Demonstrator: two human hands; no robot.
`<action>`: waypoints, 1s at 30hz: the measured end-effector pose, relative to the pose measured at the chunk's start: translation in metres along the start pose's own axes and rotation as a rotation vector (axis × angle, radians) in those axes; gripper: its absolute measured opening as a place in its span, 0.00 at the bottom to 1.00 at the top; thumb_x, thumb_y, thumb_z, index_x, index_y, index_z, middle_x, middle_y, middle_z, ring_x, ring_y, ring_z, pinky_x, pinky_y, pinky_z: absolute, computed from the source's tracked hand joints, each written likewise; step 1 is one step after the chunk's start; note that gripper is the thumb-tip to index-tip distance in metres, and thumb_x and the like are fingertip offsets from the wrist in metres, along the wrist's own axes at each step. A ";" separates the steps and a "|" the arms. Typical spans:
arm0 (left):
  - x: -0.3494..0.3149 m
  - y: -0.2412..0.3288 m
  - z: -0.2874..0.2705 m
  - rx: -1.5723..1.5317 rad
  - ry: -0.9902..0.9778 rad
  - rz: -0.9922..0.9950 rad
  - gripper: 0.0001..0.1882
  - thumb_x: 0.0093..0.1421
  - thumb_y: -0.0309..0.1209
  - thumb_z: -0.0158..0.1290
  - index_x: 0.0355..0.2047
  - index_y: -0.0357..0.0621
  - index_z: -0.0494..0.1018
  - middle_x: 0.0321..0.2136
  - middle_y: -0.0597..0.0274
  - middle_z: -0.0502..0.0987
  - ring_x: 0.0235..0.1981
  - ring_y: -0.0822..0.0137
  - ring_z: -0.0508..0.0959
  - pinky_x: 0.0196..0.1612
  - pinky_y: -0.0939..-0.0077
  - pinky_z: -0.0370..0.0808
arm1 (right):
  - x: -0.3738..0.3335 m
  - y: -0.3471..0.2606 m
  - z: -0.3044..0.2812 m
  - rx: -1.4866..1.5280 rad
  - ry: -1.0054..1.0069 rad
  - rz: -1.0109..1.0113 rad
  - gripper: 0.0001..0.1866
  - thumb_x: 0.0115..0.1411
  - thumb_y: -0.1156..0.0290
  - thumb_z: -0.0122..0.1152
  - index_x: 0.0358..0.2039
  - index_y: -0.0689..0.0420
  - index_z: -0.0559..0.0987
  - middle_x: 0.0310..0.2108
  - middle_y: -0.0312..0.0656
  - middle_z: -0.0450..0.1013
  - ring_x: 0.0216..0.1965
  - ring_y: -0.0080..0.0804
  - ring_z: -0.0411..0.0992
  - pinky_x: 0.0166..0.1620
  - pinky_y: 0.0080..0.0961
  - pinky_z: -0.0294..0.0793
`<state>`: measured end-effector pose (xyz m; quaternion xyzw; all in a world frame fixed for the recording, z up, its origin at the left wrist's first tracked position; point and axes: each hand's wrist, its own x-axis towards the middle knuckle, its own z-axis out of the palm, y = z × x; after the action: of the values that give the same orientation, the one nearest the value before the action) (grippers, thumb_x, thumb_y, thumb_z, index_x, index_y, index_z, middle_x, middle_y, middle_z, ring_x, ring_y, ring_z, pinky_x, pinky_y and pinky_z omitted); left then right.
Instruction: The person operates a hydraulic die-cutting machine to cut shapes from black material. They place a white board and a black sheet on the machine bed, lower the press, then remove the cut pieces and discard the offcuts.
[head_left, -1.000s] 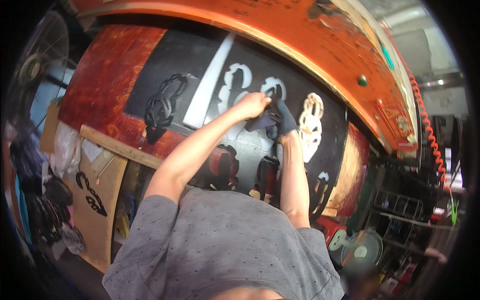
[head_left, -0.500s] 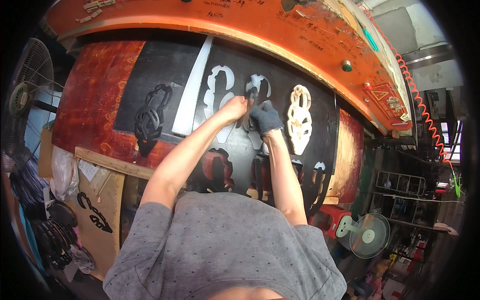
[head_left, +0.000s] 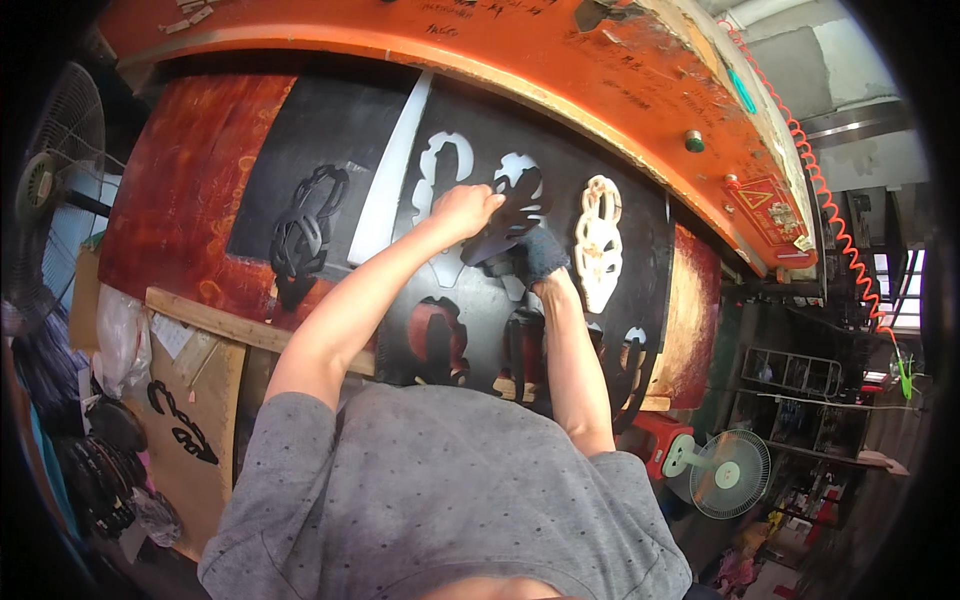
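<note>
My left hand (head_left: 468,212), bare, is closed with its fingertips at the edge of a dark, flat cut-out piece (head_left: 515,215) with lobed outlines. My right hand (head_left: 545,253) wears a dark grey glove and is closed around the piece's lower right side; its fingers are partly hidden. Under both hands lies a black sheet (head_left: 560,165) with shaped openings, and white shows through some of them. To the right of my gloved hand is a pale wooden cutting die (head_left: 601,243) with chain-like loops, lying on the sheet.
An orange machine beam (head_left: 580,90) spans the far side of the table. More black cut-outs (head_left: 305,230) lie at the left, beside a white strip (head_left: 390,175). A standing fan (head_left: 45,190) is at far left, another fan (head_left: 730,473) by a red stool (head_left: 650,442) at lower right.
The dark piece has turned and now shows its broad face between my hands. My gloved right hand has shifted slightly down and right, and my hands are farther apart.
</note>
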<state>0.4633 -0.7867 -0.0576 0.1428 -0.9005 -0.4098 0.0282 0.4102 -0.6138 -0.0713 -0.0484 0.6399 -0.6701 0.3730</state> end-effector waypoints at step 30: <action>-0.170 -0.185 -0.163 0.466 0.637 -0.289 0.25 0.56 0.40 0.54 0.52 0.46 0.67 0.45 0.55 0.72 0.46 0.52 0.71 0.45 0.60 0.69 | -0.069 -0.043 -0.005 -1.073 0.824 -0.466 0.33 0.46 0.54 0.67 0.49 0.60 0.72 0.36 0.51 0.74 0.40 0.41 0.73 0.45 0.33 0.71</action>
<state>0.6965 -0.9738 -0.0767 0.3899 -0.8860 -0.1300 0.2144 0.4379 -0.5749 -0.0054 -0.1035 0.9431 -0.2891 -0.1273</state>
